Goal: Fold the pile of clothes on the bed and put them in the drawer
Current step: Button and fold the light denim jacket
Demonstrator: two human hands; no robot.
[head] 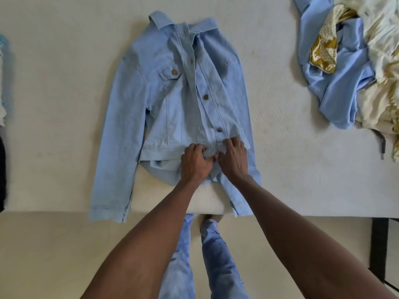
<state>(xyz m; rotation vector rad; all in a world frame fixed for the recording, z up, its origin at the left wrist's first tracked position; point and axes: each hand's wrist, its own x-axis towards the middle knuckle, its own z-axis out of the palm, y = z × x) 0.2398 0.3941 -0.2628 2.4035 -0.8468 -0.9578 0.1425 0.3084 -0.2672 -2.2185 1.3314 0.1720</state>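
My jacket [177, 100] lies flat on the bed [280, 137], collar away from me, its length running straight out from my body. My left hand [195, 162] and right hand [234, 160] pinch its near hem, side by side at the middle.

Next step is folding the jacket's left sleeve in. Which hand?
Probably left. The left hand grips the jacket hem nearer that sleeve; the right hand would cross over.

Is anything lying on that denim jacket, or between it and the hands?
Nothing visible. Both the left hand and the right hand already grip the denim jacket at its bottom hem, and the clothes pile lies apart, to the right.
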